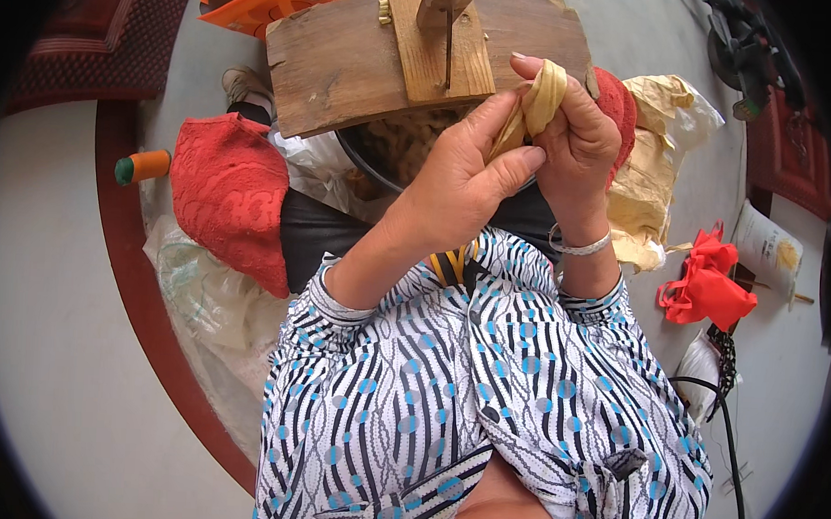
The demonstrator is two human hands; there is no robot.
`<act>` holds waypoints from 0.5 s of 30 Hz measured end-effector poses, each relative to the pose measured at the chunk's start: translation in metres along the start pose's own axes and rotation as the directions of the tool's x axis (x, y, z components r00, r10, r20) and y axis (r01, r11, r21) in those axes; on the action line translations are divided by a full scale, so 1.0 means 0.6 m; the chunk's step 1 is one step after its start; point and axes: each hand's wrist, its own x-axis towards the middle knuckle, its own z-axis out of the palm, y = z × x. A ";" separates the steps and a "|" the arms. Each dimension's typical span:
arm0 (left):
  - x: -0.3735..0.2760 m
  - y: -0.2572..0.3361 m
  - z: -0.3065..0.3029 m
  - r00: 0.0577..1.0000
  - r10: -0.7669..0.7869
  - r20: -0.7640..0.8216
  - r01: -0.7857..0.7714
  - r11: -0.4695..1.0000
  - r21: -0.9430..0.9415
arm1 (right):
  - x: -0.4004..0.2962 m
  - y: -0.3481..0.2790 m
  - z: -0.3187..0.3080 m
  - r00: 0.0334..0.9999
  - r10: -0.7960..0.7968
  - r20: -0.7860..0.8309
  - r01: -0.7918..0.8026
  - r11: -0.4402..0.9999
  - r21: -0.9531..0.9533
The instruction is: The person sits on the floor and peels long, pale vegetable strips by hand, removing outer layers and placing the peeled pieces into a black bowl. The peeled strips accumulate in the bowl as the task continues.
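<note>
A pale yellow folded strip [546, 98] of thin, flexible material is held between both hands. It loops over the fingers of my right hand [577, 134], which wears a silvery bracelet at the wrist. My left hand [461, 167] pinches the lower part of the strip, its thumb reaching across to my right hand. Just beyond the hands lies a worn wooden board [340, 68]. On it sits a smaller wooden block [414, 58] with an upright wooden piece [446, 0] and a narrow dark blade or slot. Under the board, a dark-rimmed basin [364, 163] holds brownish pieces, partly hidden.
Red cloths [227, 195] cover both knees. Wrinkled yellowish sheets [638, 179] lie to the right, near a red bag [710, 283]. An orange-and-green cylinder [143, 167] is at the left. Behind the board is an orange bag [280, 6]. A black cable [728, 426] runs at lower right.
</note>
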 end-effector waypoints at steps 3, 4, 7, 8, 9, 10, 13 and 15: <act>0.006 -0.028 -0.014 0.993 -0.061 -0.104 0.060 0.998 -0.010 | -0.002 0.021 0.008 1.000 -0.005 0.006 0.007 0.952 -0.305; 0.002 -0.028 -0.022 0.993 -0.064 -0.104 0.072 0.994 0.079 | -0.002 0.024 0.007 0.998 -0.044 0.036 0.054 0.935 -0.350; -0.009 -0.036 -0.034 0.992 -0.075 -0.105 0.092 0.982 0.166 | -0.004 0.025 0.001 0.983 -0.116 0.140 0.169 0.863 -0.476; -0.011 -0.038 -0.032 0.990 -0.099 -0.099 0.107 0.992 0.074 | -0.005 0.024 -0.001 0.978 -0.114 0.174 0.189 0.834 -0.518; -0.013 -0.040 -0.030 0.989 -0.121 -0.088 0.120 0.993 -0.019 | -0.005 0.023 -0.002 0.972 -0.111 0.206 0.210 0.801 -0.561; -0.013 -0.044 -0.032 0.986 -0.148 -0.077 0.144 0.988 -0.053 | -0.007 0.029 0.000 0.972 -0.147 0.186 0.228 0.791 -0.567; -0.016 -0.061 -0.041 0.979 -0.195 -0.054 0.187 0.975 -0.124 | -0.011 0.039 0.010 0.966 -0.224 0.129 0.257 0.798 -0.545; -0.021 -0.068 -0.044 0.980 -0.192 -0.057 0.184 0.974 -0.133 | -0.012 0.025 0.020 0.970 -0.226 0.088 0.241 0.851 -0.467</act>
